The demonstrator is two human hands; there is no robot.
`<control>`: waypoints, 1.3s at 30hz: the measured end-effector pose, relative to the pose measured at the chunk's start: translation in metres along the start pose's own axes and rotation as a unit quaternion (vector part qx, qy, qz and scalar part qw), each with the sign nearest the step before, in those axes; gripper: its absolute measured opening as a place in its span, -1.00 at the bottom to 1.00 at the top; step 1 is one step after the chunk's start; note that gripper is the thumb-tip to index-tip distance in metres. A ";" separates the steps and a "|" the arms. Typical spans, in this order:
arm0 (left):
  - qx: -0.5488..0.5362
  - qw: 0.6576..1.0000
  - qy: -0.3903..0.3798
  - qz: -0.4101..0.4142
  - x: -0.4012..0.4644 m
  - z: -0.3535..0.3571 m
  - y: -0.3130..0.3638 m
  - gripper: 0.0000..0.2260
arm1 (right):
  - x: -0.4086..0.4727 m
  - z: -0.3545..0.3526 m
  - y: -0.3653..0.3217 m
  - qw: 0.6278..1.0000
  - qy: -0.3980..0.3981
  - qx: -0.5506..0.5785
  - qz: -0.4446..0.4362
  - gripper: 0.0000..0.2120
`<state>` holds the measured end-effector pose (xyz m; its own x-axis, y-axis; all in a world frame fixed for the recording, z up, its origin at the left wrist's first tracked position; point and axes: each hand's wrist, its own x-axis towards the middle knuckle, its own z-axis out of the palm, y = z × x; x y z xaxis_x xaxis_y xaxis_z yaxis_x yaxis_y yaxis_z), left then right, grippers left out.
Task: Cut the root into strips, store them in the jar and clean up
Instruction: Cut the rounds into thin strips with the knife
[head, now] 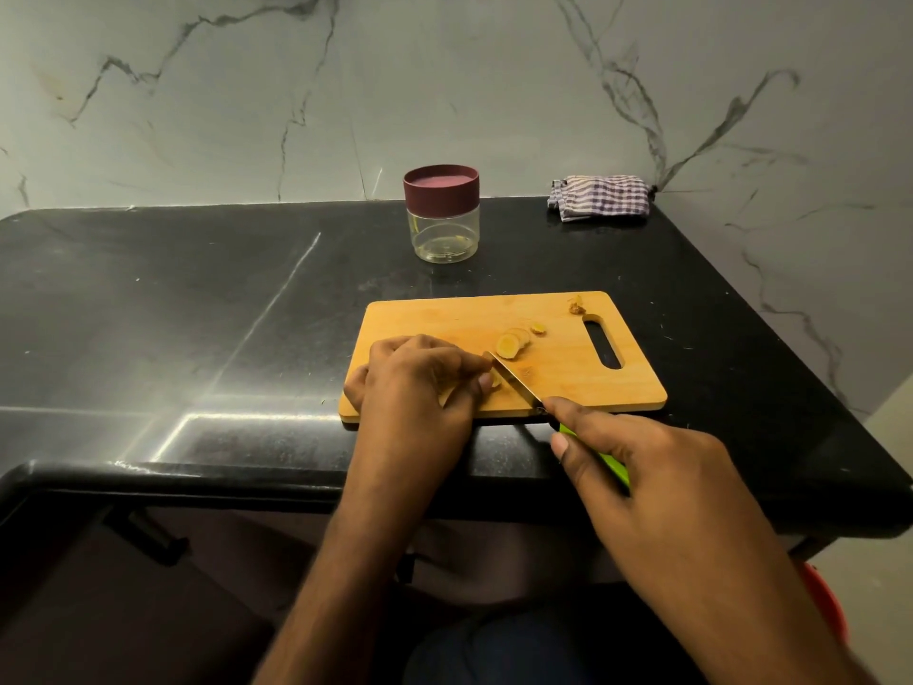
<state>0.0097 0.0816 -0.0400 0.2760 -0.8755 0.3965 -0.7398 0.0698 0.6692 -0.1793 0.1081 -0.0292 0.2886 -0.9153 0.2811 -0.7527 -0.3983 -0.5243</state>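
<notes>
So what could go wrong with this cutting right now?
The left hand holds the small root with its fingertips right beside the knife blade, so a slip could nick them. The slices are round, not strips yet. The jar still has its lid on, so a hand must free up before storing.

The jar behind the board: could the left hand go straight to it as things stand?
Probably yes. The jar stands apart on the counter beyond the cutting board, with nothing between. But the left hand is holding the root piece, and the lid is on.
</notes>
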 end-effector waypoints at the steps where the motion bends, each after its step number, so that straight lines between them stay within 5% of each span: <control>1: 0.005 1.000 -0.003 0.003 0.000 0.000 0.000 -0.91 | -0.001 0.000 0.000 1.000 0.002 0.000 -0.001 -0.63; 24: 0.038 0.999 0.011 0.014 -0.003 0.003 0.000 -0.93 | -0.009 -0.009 -0.002 0.998 -0.044 -0.048 0.006 -0.64; 39: 0.113 0.989 -0.078 0.053 -0.002 0.003 0.003 -0.71 | -0.004 -0.014 0.003 0.995 -0.061 -0.085 0.001 -0.61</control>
<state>0.0047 0.0822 -0.0411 0.1052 -0.9333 0.3434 -0.8826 0.0715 0.4647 -0.1909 0.1115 -0.0209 0.3487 -0.9207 0.1752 -0.8392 -0.3900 -0.3790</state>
